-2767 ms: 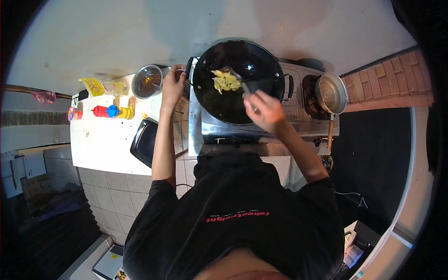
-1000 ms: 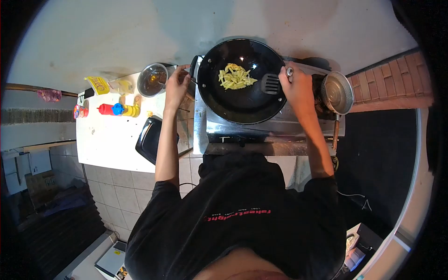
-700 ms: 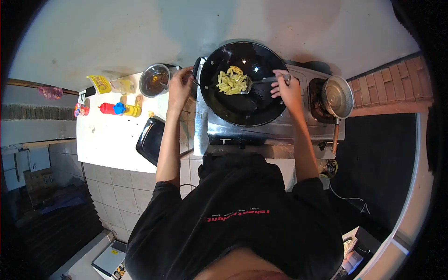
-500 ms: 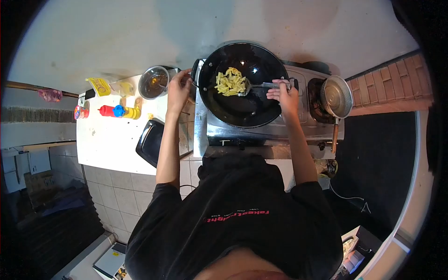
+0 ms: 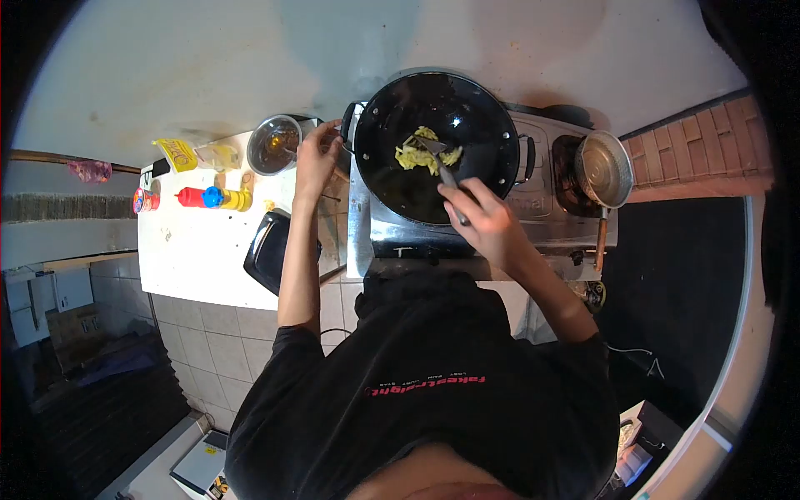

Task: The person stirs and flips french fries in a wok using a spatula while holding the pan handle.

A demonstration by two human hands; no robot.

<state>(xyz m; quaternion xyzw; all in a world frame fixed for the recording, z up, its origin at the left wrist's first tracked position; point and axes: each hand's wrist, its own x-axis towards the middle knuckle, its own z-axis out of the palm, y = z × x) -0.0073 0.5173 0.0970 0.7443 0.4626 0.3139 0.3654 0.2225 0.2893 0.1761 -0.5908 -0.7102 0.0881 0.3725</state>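
Note:
A large black wok (image 5: 400, 196) sits on the steel gas stove (image 5: 521, 179). Pale yellow-green food pieces (image 5: 412, 157) lie in its middle. My right hand (image 5: 483, 218), at the wok's near right rim, is wrapped round the handle of a spatula (image 5: 447, 175), whose blade rests on the food. My left hand (image 5: 317, 158) is at the wok's left handle (image 5: 347, 125), fingers curled against it. Just left of that hand stands a clear bowl (image 5: 273, 145) with brown contents.
On the white table (image 5: 192, 258) at left are a red bottle (image 5: 190, 197), a yellow bottle with blue cap (image 5: 227, 198), a yellow packet (image 5: 175, 154) and a black square plate (image 5: 271, 250). A metal saucepan (image 5: 603, 169) sits on the right burner (image 5: 565, 171).
My right hand has moved from the wok's right side toward its near rim, and the spatula now slants down-right over the food. The food has shifted and spread to the right. My left hand stays put.

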